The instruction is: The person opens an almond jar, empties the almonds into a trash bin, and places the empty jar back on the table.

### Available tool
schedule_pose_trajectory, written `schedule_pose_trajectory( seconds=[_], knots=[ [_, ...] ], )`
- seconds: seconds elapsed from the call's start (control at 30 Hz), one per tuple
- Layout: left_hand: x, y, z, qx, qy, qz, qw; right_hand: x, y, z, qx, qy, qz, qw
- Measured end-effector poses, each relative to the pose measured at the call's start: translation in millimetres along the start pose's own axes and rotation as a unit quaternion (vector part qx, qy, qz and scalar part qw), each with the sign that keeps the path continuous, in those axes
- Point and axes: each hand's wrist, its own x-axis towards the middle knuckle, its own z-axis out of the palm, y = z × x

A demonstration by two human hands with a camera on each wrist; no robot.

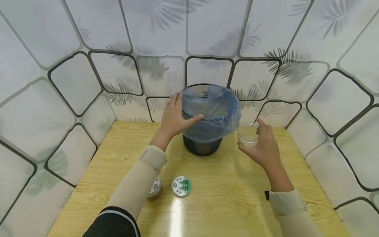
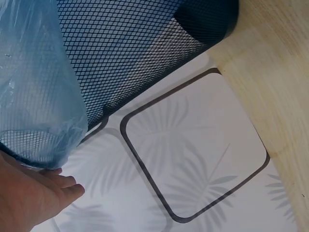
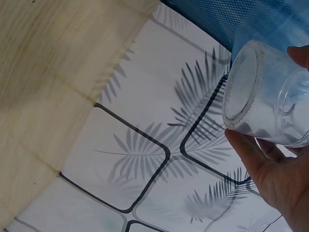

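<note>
A black mesh waste bin (image 1: 202,148) stands at the back of the wooden table, lined with a blue plastic bag (image 1: 207,126) folded over its rim. My left hand (image 1: 175,119) rests at the left side of the bin's rim, fingers extended and thumb spread across the front of the bag. In the left wrist view its fingers (image 2: 60,186) lie beside the bag's edge. To the right of the bin, my right hand (image 1: 265,146) holds a clear plastic jar (image 1: 248,133) between thumb and fingers. The right wrist view shows the jar (image 3: 260,92) tilted, its base towards the camera.
Nearer me on the table (image 1: 225,204) lies a round lid (image 1: 181,186) with a green leaf print. Beside it, a brownish container (image 1: 155,189) with a similar top is partly hidden by my left sleeve. Patterned curtain-like walls (image 1: 163,75) enclose the back and sides.
</note>
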Motion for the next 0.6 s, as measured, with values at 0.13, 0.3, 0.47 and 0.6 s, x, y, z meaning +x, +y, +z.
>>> schedule_pose_trajectory(
  seconds=[0.13, 0.3, 0.47, 0.6],
  knots=[
    [-7.1, -4.5, 0.7, -0.006, -0.002, 0.000, 1.0000, -4.7, 2.3, 4.0, 0.007, -0.014, 0.004, 1.000],
    [-18.1, -8.5, 2.2, -0.023, -0.021, -0.024, 0.9992, -11.1, 6.1, 8.1, 0.014, -0.037, 0.007, 0.999],
    [-25.4, -11.9, 2.5, -0.024, -0.035, -0.043, 0.9981, -16.0, 8.1, 8.9, -0.001, -0.068, 0.025, 0.997],
    [-32.3, -16.4, 1.7, -0.022, -0.049, -0.063, 0.9965, -19.1, 8.3, 10.0, -0.011, -0.098, 0.038, 0.994]
  ],
)
